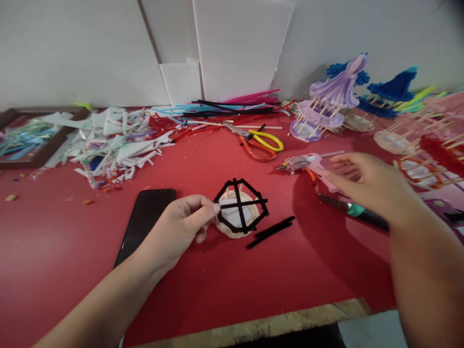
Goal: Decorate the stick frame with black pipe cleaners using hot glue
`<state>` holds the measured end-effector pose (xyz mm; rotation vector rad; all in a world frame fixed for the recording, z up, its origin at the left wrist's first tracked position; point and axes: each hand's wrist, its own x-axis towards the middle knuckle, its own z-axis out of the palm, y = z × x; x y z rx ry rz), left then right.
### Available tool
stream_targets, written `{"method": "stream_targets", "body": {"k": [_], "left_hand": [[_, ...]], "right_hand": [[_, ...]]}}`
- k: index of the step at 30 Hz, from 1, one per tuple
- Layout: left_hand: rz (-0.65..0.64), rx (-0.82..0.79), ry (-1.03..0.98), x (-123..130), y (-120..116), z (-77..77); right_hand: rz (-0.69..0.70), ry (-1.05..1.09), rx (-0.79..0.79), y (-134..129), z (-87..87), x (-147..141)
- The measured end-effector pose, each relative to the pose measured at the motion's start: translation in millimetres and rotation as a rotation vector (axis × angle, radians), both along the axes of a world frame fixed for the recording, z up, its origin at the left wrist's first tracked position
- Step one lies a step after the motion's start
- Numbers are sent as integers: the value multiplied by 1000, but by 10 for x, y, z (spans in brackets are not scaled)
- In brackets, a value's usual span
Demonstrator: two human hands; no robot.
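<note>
My left hand (188, 220) pinches the left edge of a black frame (239, 203), an octagon-like ring with a cross inside. Beneath the frame is a round cream base (235, 233) with a pale centre and short sticks. Two black strips (271, 232) lie just right of it on the red table (217, 285). At the right, my right hand (348, 171) is closed around the pink handle of a glue gun (319, 166), whose messy nozzle points left. The grip is partly hidden by the fingers.
A black phone (145, 212) lies beside my left forearm. Scissors (259, 142) and pliers (348, 208) lie farther out. White scraps (119, 140) and a brown tray (39, 157) are at the left; coloured stems (232, 108) lie behind. Finished-looking carousels, one purple (319, 111), stand right.
</note>
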<state>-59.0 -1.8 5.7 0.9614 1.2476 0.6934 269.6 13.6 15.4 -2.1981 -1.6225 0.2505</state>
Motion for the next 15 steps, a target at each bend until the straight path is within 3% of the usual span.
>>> {"method": "stream_targets", "body": {"k": [7, 11, 15], "left_hand": [[8, -18, 7, 14, 3, 20], [4, -9, 2, 19, 3, 13], [4, 2, -17, 27, 10, -3]], "right_hand": [[124, -108, -53, 75, -205, 37], [103, -43, 39, 91, -287, 85], [79, 106, 194, 43, -243, 40]]}}
